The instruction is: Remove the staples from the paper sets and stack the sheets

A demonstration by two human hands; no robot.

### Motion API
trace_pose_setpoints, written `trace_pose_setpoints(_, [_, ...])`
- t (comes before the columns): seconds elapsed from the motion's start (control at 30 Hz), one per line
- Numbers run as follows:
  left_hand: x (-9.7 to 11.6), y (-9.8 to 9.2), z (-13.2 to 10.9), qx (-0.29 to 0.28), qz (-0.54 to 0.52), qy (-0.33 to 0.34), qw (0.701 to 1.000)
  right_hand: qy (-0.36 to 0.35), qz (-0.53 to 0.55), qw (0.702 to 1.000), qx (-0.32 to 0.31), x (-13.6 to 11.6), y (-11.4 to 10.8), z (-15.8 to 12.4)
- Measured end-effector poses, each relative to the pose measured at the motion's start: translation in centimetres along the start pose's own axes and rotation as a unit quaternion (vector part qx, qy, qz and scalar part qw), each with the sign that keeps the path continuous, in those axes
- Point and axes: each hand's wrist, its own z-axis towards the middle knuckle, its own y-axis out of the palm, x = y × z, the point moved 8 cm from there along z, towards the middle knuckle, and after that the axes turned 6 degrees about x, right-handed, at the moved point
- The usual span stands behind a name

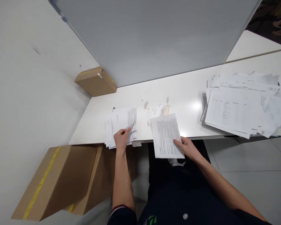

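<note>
My left hand (121, 137) is over the front part of a small stack of papers (118, 120) on the left of the white table, its thumb and fingers pinched on a sheet's edge. My right hand (187, 147) grips a printed sheet (166, 136) by its lower right edge, thumb on top. That sheet is tilted slightly and reaches past the table's front edge. Just behind it a small beige block (166, 109) lies on the table.
A large messy pile of papers (239, 106) covers the table's right side. One cardboard box (96, 82) stands at the back left corner. Larger boxes (61, 178) stand below the table at the left. A grey panel (154, 37) rises behind the white table (189, 84).
</note>
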Motion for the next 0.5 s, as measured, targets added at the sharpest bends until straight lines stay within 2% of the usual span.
trace_pose_setpoints(0.13, [1.8, -0.9, -1.2, 0.025, -0.042, 0.036, 0.998, 0.003, 0.002, 1.0, -0.003, -0.1, 0.0, -0.1])
trace_pose_setpoints(0.27, [6.3, -1.5, -5.3, 0.059, -0.018, 0.191, 0.98, 0.004, 0.028, 0.999, -0.016, -0.3, 0.5, -0.3])
trace_pose_setpoints(0.37, [9.0, 0.1, -9.7, 0.02, -0.016, 0.301, 0.953, 0.019, 0.053, 0.998, -0.013, -0.2, 0.8, -0.2])
trace_pose_setpoints(0.5, [9.9, 3.6, -14.5, -0.075, -0.026, 0.363, 0.928, 0.039, 0.087, 0.995, -0.007, -0.3, 1.1, -0.2])
